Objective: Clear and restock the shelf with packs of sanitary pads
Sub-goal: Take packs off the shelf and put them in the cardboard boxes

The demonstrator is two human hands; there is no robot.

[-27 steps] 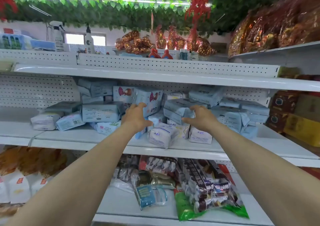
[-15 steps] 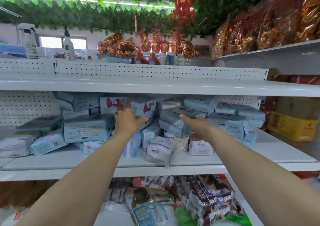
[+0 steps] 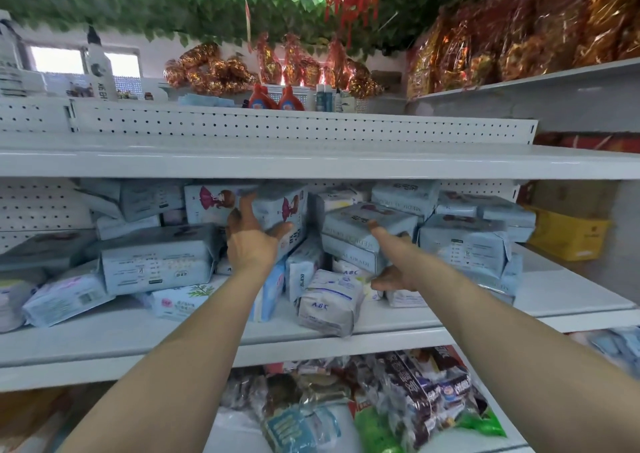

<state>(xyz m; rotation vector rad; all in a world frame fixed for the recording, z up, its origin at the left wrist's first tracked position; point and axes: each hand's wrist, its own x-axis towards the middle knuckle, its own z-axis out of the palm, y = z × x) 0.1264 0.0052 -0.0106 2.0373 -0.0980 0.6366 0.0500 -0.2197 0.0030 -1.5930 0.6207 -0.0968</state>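
Left hand (image 3: 251, 244) rose, fingers (image 3: 244, 206) splayed on doll pack (image 3: 277, 208); right hand (image 3: 393, 265) grips blue packs (image 3: 346, 227).

The white metal shelf (image 3: 138, 334) with a perforated back panel (image 3: 34, 206) carries many soft plastic packs of sanitary pads, not in order. At the left a large pale blue pack (image 3: 156, 260) rests partly over a small white pack with green leaf print (image 3: 180, 302). In the middle, near the front edge, a white pack marked ABC (image 3: 327, 305) stands tilted. Behind it is a stack of grey-blue packs (image 3: 363, 241). At the right lies another pale blue pack (image 3: 464, 250).
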